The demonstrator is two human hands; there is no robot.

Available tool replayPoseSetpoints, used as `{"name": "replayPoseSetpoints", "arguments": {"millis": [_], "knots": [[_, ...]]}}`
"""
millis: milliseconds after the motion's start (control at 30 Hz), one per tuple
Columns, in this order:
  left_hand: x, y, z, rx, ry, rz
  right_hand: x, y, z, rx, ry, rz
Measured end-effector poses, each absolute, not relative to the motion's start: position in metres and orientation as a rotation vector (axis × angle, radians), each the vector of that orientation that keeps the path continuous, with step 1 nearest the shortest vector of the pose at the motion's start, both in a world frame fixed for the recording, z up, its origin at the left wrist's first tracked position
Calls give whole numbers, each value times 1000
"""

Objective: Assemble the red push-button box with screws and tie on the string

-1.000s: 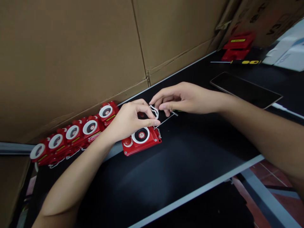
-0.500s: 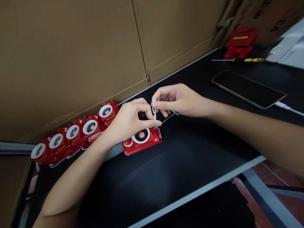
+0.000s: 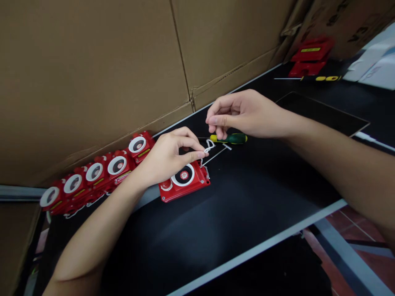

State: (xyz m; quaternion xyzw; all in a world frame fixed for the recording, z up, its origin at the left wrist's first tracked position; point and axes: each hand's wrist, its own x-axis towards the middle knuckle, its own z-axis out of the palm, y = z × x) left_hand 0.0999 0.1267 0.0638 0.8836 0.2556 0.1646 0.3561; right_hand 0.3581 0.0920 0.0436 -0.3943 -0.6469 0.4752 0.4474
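Note:
My left hand [image 3: 180, 152] pinches a looped white cord [image 3: 210, 145] between thumb and forefinger. Beneath it lies a red device [image 3: 188, 189] with a white ring around a dark round centre; the cord runs down to its right corner. A thin metal T-shaped rod [image 3: 217, 155] extends from that corner toward the upper right. My right hand [image 3: 236, 113] hovers above and to the right, apart from the cord, fingers loosely curled with nothing visible in them. Below it lies a screwdriver [image 3: 236, 138] with a green and yellow handle.
Several similar red devices [image 3: 95, 172] stand in a row at left, against a cardboard box [image 3: 92, 74]. At the right are a phone [image 3: 327, 111] partly behind my right forearm, a white cable [image 3: 373, 139], another screwdriver [image 3: 327, 78], red parts [image 3: 311, 53] and a white box [image 3: 379, 65].
My right hand has let go of the white cord and moved up and right. The cord's loop now droops to the right from my left fingers, and the green-handled screwdriver has come into view.

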Motion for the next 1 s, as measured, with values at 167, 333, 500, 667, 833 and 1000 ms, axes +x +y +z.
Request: {"name": "replayPoseSetpoints", "arguments": {"millis": [167, 333, 500, 667, 833, 1000], "knots": [[101, 127, 64, 2279, 711, 450, 366, 87, 45, -966, -1795, 1263], [102, 128, 64, 2271, 720, 444, 368, 88, 42, -977, -2046, 1170], [101, 128, 65, 2238, 718, 445, 368, 92, 39, -1058, -2184, 1057], [101, 130, 64, 2177, 697, 447, 371, 94, 41, -1172, -2141, 827], [102, 131, 60, 1987, 732, 522, 366, 96, 37, -1214, -2163, 679], [105, 132, 49, 1864, 819, 704, 354, 90, 29, -1041, -2264, 579]]}}
